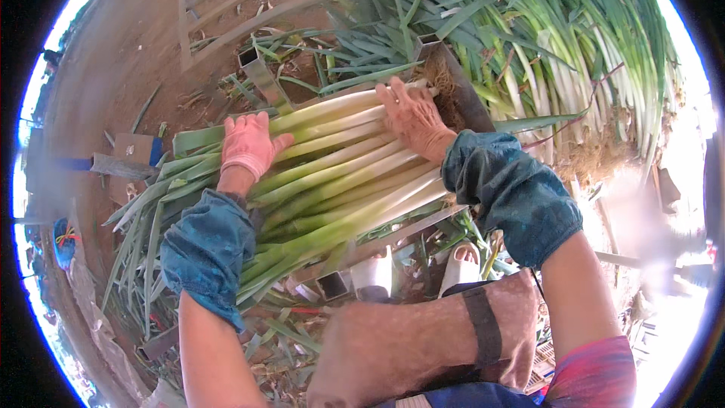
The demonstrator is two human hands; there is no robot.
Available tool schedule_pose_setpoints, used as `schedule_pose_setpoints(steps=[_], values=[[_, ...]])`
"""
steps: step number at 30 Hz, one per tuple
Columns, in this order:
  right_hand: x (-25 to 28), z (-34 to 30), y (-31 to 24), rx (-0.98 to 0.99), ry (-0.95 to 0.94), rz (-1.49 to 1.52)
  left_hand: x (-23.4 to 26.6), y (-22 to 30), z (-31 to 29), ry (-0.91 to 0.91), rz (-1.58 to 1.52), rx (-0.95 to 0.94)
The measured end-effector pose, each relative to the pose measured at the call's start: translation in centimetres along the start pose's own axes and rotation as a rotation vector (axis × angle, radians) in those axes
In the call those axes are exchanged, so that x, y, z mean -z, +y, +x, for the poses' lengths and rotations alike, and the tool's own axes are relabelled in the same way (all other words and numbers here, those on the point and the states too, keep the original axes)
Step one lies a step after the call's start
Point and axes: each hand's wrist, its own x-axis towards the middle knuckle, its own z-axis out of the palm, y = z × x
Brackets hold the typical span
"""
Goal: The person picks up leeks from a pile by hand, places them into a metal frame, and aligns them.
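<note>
A row of leeks lies side by side across a metal rack, white root ends to the right and green leaves hanging off to the left. My left hand, in a pink glove, rests on the far side of the leeks where they turn green, fingers together and thumb spread. Bare, my right hand lies over the white shanks near the roots, its fingers stretched over the far stalks. Neither hand is wrapped round a stalk. Teal sleeve covers are on both forearms.
A big heap of leeks lies at the far right, roots toward me. Square metal tube ends stick up behind the rack. Leaf scraps litter the ground. White shoes and a brown-covered knee are close below.
</note>
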Motion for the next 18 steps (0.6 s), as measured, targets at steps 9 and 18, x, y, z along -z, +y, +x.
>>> schedule_pose_setpoints(steps=[9,18], values=[[-3.4,3.8,-3.7,0.19,0.1,-0.007,0.2,-0.9,0.9,-0.072,-0.15,0.038],[-6.3,3.6,-2.8,0.157,0.064,-0.002,1.3,-12.9,-9.9,0.057,0.172,0.095]])
